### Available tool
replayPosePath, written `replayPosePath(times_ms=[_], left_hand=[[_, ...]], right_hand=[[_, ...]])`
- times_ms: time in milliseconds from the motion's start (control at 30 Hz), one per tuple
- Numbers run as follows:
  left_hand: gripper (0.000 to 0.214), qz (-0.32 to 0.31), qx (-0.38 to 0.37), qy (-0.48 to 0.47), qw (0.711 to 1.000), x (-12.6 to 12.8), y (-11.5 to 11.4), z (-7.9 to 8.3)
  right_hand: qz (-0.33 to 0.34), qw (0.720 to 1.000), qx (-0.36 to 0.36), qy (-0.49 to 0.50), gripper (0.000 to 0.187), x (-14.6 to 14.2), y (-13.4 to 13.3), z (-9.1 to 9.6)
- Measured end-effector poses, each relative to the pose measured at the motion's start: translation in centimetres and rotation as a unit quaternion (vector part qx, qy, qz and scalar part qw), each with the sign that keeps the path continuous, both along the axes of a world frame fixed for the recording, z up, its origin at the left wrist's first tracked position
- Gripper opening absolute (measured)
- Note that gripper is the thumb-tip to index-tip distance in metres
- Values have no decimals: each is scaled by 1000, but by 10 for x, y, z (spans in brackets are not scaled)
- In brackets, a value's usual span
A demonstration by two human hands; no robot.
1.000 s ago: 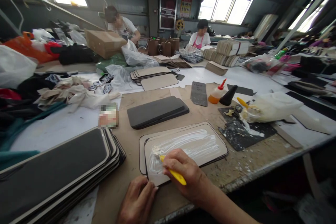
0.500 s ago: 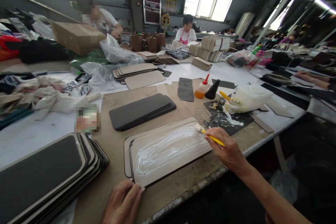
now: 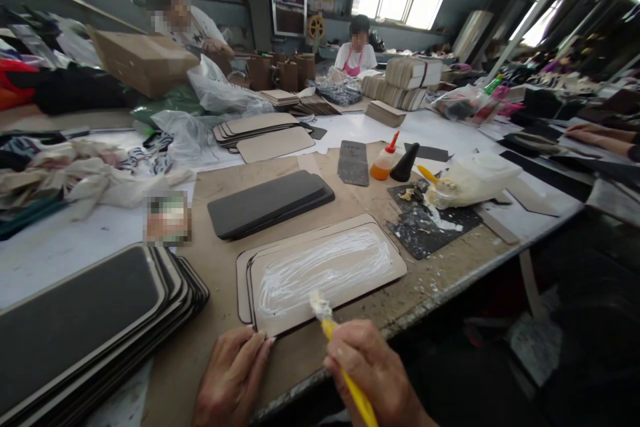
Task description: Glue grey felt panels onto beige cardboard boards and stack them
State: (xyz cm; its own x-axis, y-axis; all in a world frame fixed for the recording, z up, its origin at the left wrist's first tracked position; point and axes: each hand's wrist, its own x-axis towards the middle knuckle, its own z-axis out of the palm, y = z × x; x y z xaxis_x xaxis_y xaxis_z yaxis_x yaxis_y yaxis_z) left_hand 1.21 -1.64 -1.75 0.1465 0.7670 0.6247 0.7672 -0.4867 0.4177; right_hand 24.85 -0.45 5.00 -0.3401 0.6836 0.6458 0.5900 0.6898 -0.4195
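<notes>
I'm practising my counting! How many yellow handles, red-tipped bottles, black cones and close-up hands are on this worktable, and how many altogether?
Yellow handles: 2 (one held, one at the whitish container)
Red-tipped bottle: 1
Black cone: 1
Close-up hands: 2 (left hand, right hand)
Total: 6

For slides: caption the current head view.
Right hand holds yellow brush over white-streaked beige panel; left hand at one corner.

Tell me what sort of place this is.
Likely a factory workshop: a brush by a panel smeared with white paste, a stack of dark-topped panels, and a co-worker in a pink apron farther back.
</notes>
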Motion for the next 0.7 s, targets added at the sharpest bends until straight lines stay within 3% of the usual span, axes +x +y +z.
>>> replayPosePath(times_ms=[167, 267, 400, 533, 700], left_hand=[[12, -8, -18, 4, 1000, 2, 0, 5], [13, 1, -25, -3, 1000, 4, -3, 9], [10, 25, -11, -23, 999, 5, -2, 10], [11, 87, 36, -28, 995, 0, 11, 11], [10, 144, 61, -47, 987, -4, 34, 10]], right_hand=[[86, 991, -14, 102, 15, -50, -1, -9], [85, 986, -46, 139, 22, -45, 10, 4], [19, 991, -55, 118, 15, -18, 48, 37], [-19, 995, -101, -15, 19, -7, 115, 53], [-27, 952, -124, -279, 18, -37, 205, 37]])
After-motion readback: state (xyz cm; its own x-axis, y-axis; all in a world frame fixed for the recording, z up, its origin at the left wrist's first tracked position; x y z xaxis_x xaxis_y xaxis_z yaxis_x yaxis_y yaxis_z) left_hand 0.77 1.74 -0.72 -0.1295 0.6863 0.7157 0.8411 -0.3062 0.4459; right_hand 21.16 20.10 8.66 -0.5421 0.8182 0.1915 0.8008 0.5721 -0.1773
